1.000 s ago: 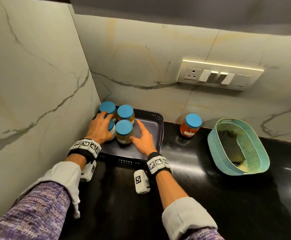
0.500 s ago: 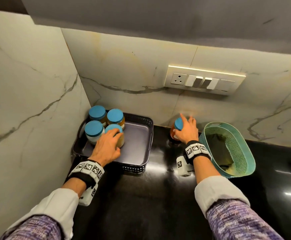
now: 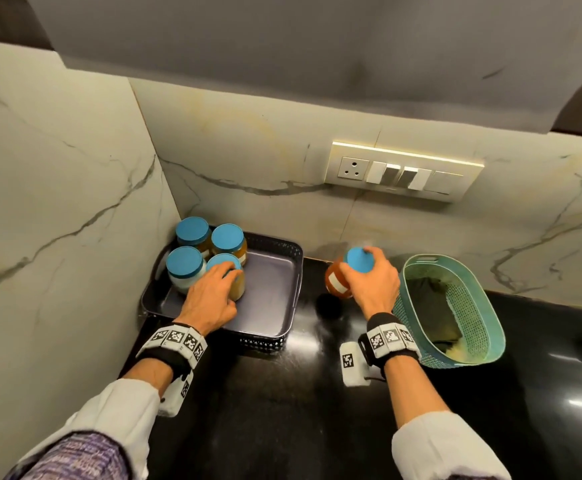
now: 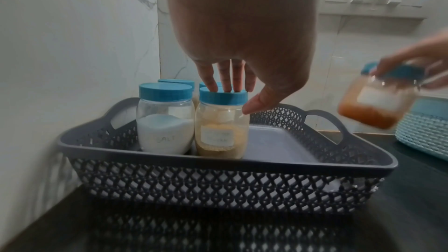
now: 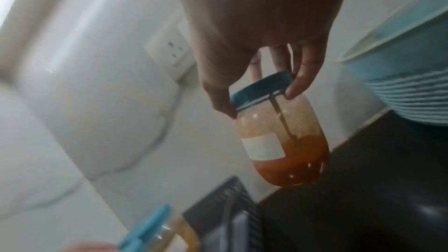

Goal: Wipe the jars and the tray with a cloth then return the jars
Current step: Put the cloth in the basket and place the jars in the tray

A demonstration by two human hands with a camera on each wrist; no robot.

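My right hand grips the red-orange jar by its blue lid, fingers and thumb curled round the rim, and I see the jar tilted and clear of the black counter, between the tray and the teal basket. It is a clear plastic jar with a white label, about half full of orange-red powder that also dusts the inside walls; it is blurred in the left wrist view. My left hand rests on the tan jar in the tray, fingertips straight down on its blue lid and thumb beside the jar's shoulder, not curled round it. That jar holds tan powder and carries a pale label I cannot read. Just beside it stands the salt jar, white inside and marked SALT. Two more blue-lidded jars stand behind them, all four crowded into the tray's back left corner. The tray is dark grey with lattice walls and cut-out handles, pushed into the marble corner. A dark cloth lies in the basket.
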